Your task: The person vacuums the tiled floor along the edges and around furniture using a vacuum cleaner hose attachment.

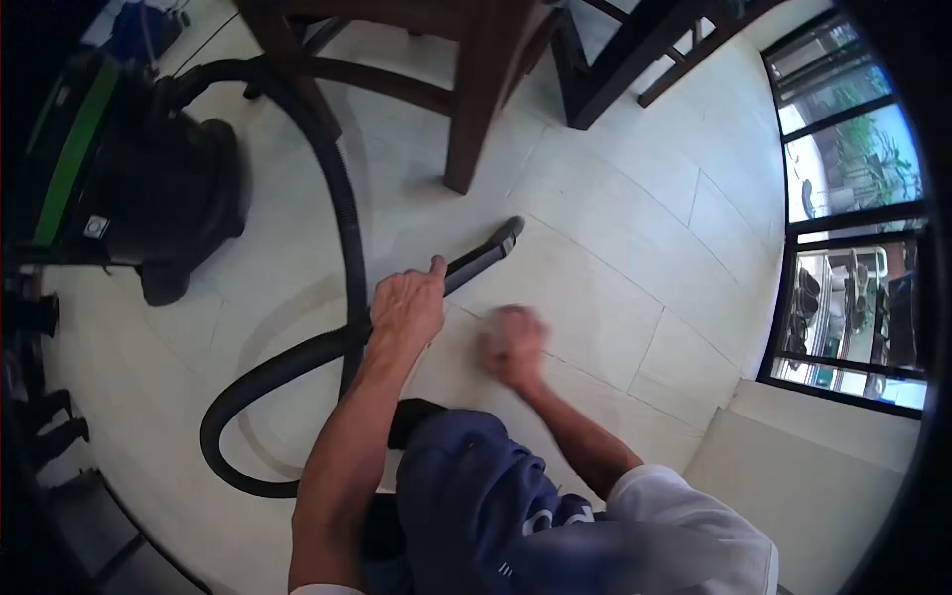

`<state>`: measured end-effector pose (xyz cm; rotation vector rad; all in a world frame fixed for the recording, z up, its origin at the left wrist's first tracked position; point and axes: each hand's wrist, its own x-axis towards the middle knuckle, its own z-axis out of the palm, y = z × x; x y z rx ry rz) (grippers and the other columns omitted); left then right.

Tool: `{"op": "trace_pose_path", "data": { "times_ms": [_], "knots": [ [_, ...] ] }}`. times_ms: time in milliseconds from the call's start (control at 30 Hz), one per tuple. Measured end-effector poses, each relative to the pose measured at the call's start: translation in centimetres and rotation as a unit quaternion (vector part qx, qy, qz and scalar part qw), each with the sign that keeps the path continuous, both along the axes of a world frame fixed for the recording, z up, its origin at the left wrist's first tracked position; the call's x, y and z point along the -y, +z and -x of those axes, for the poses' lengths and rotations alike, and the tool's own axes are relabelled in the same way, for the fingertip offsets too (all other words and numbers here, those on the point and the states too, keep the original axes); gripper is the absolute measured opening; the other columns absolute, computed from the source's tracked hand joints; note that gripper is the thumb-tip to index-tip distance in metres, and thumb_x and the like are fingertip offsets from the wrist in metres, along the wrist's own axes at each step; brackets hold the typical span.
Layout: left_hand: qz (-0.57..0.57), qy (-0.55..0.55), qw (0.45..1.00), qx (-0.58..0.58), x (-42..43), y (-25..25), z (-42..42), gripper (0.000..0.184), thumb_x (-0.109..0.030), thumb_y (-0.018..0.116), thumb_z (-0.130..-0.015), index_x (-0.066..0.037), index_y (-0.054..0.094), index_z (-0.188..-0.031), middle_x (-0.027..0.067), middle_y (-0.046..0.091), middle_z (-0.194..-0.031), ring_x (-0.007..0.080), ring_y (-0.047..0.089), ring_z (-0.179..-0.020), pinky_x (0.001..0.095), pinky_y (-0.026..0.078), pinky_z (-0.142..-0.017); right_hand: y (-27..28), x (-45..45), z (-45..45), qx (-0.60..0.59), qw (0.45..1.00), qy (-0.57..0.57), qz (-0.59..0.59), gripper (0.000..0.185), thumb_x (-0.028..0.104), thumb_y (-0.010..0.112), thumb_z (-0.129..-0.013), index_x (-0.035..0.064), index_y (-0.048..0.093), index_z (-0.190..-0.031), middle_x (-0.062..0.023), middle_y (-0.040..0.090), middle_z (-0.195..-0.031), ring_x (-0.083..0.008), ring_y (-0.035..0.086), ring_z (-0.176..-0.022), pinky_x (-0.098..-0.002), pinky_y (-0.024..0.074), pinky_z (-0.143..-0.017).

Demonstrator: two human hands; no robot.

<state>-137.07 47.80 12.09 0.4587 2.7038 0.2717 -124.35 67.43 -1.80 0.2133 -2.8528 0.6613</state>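
Note:
My left hand is closed around the handle end of a black vacuum cleaner hose, its thumb along the top. Past my fingers a short black nozzle points up and to the right, its tip at the pale floor. My right hand is to the right, apart from the nozzle and over the tiles. Motion smears its fingers, so whether anything is in them is unclear. The hose loops beside my left forearm and runs back to the black and green vacuum cleaner at upper left.
Wooden chair legs and a dark furniture leg stand ahead on the tiled floor. On the right is a black-framed glass door, with a shoe rack beyond it. Dark objects line the left edge.

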Motion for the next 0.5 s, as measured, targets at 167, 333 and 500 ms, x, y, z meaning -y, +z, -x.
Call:
{"op": "trace_pose_path", "data": {
  "times_ms": [167, 333, 500],
  "knots": [
    [0.004, -0.040, 0.999, 0.033, -8.6, -1.0, 5.9, 0.055, -0.005, 0.059, -0.082, -0.007, 0.053, -0.137, 0.0204, 0.071, -0.092, 0.0365, 0.070, -0.091, 0.0458, 0.054, -0.083, -1.3, -15.3, -6.5, 0.094, 0.958, -0.228, -0.146, 0.072, 0.042, 0.062, -0.087, 0.0080, 0.042, -0.148, -0.0220, 0.035, -0.150, -0.0379, 0.031, -0.138, -0.0582, 0.0253, -0.104],
    [0.015, -0.017, 1.000, -0.015, -9.8, -2.1, 8.6, 0.049, -0.011, 0.058, -0.085, -0.011, 0.057, -0.134, 0.0207, 0.071, -0.092, 0.0400, 0.070, -0.088, 0.0498, 0.055, -0.079, -1.5, -15.9, -6.7, 0.114, 0.957, -0.240, -0.114, 0.071, 0.043, 0.061, -0.087, 0.0107, 0.043, -0.148, -0.0203, 0.034, -0.152, -0.0368, 0.028, -0.141, -0.0606, 0.0228, -0.105],
    [0.059, -0.044, 0.997, -0.012, -12.0, 0.3, 3.7, 0.048, -0.008, 0.054, -0.087, -0.004, 0.054, -0.135, 0.0258, 0.070, -0.087, 0.0409, 0.070, -0.083, 0.0496, 0.055, -0.076, -0.9, -15.8, -6.4, 0.141, 0.955, -0.243, -0.092, 0.073, 0.043, 0.061, -0.087, 0.0109, 0.041, -0.150, -0.0201, 0.032, -0.154, -0.0364, 0.026, -0.143, -0.0633, 0.0205, -0.106]
  ]
}}
